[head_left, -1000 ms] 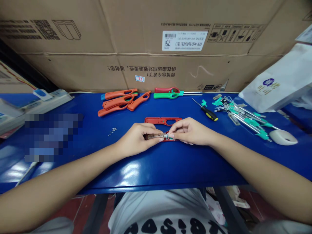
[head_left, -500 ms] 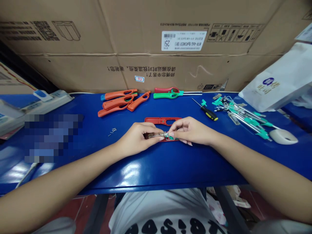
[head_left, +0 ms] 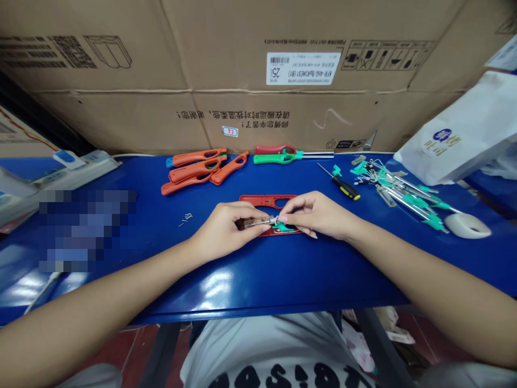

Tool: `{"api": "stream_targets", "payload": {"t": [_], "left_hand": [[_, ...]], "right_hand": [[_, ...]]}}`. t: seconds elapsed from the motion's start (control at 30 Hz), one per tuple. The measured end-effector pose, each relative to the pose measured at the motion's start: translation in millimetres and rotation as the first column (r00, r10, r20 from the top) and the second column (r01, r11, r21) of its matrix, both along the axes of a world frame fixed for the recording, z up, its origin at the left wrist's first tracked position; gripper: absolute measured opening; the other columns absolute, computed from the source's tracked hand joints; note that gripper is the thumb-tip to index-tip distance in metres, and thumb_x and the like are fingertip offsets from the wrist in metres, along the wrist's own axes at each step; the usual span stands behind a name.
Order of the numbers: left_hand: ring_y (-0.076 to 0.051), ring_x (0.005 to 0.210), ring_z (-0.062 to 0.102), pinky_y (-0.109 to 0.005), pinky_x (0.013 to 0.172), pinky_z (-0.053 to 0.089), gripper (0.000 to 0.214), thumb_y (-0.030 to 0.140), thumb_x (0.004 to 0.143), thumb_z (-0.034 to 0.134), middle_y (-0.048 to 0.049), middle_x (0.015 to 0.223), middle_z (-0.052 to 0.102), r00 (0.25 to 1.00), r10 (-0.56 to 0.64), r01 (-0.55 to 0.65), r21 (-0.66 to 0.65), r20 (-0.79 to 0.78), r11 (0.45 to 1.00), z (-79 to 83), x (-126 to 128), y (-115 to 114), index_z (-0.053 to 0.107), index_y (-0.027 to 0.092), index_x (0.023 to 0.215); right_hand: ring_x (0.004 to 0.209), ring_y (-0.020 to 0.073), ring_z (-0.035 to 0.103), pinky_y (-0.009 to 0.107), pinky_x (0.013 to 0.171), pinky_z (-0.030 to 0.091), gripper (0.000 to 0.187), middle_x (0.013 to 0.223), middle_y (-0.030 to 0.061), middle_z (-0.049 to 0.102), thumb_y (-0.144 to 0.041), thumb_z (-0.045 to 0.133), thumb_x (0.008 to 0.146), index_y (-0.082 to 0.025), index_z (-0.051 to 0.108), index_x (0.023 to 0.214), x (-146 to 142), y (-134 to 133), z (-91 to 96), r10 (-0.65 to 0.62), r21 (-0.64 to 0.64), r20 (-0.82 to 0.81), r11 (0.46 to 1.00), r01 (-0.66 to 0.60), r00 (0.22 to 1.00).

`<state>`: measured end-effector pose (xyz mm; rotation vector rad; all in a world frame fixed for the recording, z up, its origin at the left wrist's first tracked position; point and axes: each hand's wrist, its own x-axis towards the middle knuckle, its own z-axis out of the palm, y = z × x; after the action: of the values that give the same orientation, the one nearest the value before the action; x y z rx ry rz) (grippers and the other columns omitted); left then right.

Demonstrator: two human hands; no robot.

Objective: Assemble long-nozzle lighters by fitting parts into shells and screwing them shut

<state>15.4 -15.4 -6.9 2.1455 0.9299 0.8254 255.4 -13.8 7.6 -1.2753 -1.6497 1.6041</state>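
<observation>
I have shifted the translucent tank (head_left: pixel 256 221) a little away from me, and the small pale fitting (head_left: pixel 276 220) at its end has gone with it. My left hand (head_left: pixel 218 229) keeps its fingers clamped on the tank; my right hand (head_left: pixel 319 218) has thumb and forefinger pinched on the fitting, its other fingers partly hidden. The tank is over the near red half-shell (head_left: pixel 264 234), though I can't tell whether it touches. More of the green piece (head_left: pixel 285 227) in that shell now shows below my right thumb. To my mind, the tank and fitting aren't seated yet and still need lining up. The far red half-shell (head_left: pixel 253 199) lies just beyond my hands on the table (head_left: pixel 242 280).

On the carton (head_left: pixel 141 118) behind, all the print is upside down: the white label (head_left: pixel 302 68) reads "KFR-46G/BpR3AES1 (B1)" with a big "25", and the Chinese lines thank the porter and ask for gentle handling. A small blue-edged sticker (head_left: pixel 230 131) carries two red digits, perhaps "33". The white bag (head_left: pixel 456 129) on my right says 鲜烤吐司, fresh-baked toast; I can't make out the finest carton print
</observation>
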Motion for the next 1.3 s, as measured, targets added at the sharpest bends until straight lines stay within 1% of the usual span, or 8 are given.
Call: {"api": "stream_targets", "payload": {"t": [0.17, 0.3, 0.53, 0.7, 0.87, 1.13, 1.3], "left_hand": [[-0.017, 0.078, 0.071, -0.026, 0.07, 0.056, 0.022, 0.031, 0.089, 0.075, -0.0081, 0.092, 0.077, 0.999, 0.005, -0.005, 0.014, 0.035, 1.0, -3.4, 2.2, -1.4, 0.082, 0.016, 0.103], [-0.017, 0.077, 0.07, -0.026, 0.069, 0.055, 0.022, 0.03, 0.089, 0.075, -0.0085, 0.092, 0.078, 0.999, 0.009, -0.01, 0.03, 0.053, 1.0, -3.8, 4.3, -2.6, 0.082, 0.015, 0.104], [-0.014, 0.072, 0.068, -0.024, 0.063, 0.052, 0.021, 0.027, 0.09, 0.074, -0.0072, 0.089, 0.077, 0.998, 0.008, -0.011, 0.046, 0.066, 0.999, -4.9, 6.2, -4.1, 0.081, 0.015, 0.106], [-0.014, 0.07, 0.068, -0.023, 0.061, 0.05, 0.021, 0.026, 0.09, 0.074, -0.007, 0.089, 0.078, 0.998, 0.033, -0.039, 0.111, 0.053, 0.993, -3.8, 4.6, -1.8, 0.081, 0.015, 0.106], [-0.014, 0.074, 0.07, -0.023, 0.064, 0.052, 0.02, 0.026, 0.09, 0.074, -0.0062, 0.093, 0.079, 0.999, 0.04, -0.044, 0.153, 0.032, 0.987, -0.5, 1.8, -0.6, 0.081, 0.016, 0.106], [-0.014, 0.072, 0.07, -0.023, 0.063, 0.052, 0.019, 0.024, 0.089, 0.074, -0.006, 0.091, 0.078, 0.999, 0.047, -0.049, 0.15, 0.016, 0.987, -1.4, 1.6, -0.9, 0.08, 0.016, 0.105], [-0.014, 0.072, 0.069, -0.023, 0.064, 0.052, 0.018, 0.025, 0.09, 0.074, -0.0071, 0.09, 0.078, 0.999, 0.038, -0.043, 0.166, 0.037, 0.985, -2.5, 2.5, -1.6, 0.081, 0.015, 0.104]], "right_hand": [[0.037, 0.0044, 0.04, 0.019, 0.036, 0.027, 0.037, 0.045, -0.0054, 0.055, -0.044, 0.084, 0.072, -0.011, 0.075, 0.084, -1.3, -0.7, 0.6, -0.016, -0.01, -0.012, 1.0, 0.016, 1.0], [0.037, 0.0041, 0.038, 0.02, 0.038, 0.025, 0.036, 0.045, -0.0049, 0.055, -0.043, 0.084, 0.071, -0.011, 0.076, 0.082, -1.3, -1.1, 0.8, -0.026, 0.009, -0.034, 1.0, 0.026, 0.999], [0.038, 0.0043, 0.04, 0.021, 0.041, 0.027, 0.034, 0.048, -0.0033, 0.059, -0.043, 0.083, 0.072, -0.011, 0.077, 0.082, -0.8, -0.6, -2.1, -0.028, 0.031, -0.045, 0.999, 0.03, 0.999], [0.038, 0.0039, 0.039, 0.021, 0.043, 0.028, 0.033, 0.046, -0.0045, 0.057, -0.044, 0.081, 0.076, -0.012, 0.075, 0.082, -2.3, 0.3, -4.4, -0.052, 0.033, -0.048, 0.998, 0.054, 0.997], [0.038, 0.0044, 0.04, 0.021, 0.041, 0.027, 0.037, 0.046, -0.004, 0.058, -0.047, 0.083, 0.073, -0.012, 0.075, 0.081, -2.2, 1.2, -3.0, -0.065, 0.03, -0.071, 0.997, 0.067, 0.995], [0.037, 0.0044, 0.04, 0.022, 0.042, 0.028, 0.028, 0.045, -0.0042, 0.058, -0.038, 0.083, 0.071, -0.012, 0.076, 0.079, -4.6, 0.0, -1.0, -0.116, 0.015, -0.088, 0.993, 0.117, 0.989], [0.037, 0.0036, 0.04, 0.022, 0.042, 0.027, 0.03, 0.049, -0.0031, 0.062, -0.04, 0.084, 0.069, -0.012, 0.075, 0.077, -6.8, -2.1, 0.1, -0.133, 0.033, -0.07, 0.99, 0.136, 0.989]]}}
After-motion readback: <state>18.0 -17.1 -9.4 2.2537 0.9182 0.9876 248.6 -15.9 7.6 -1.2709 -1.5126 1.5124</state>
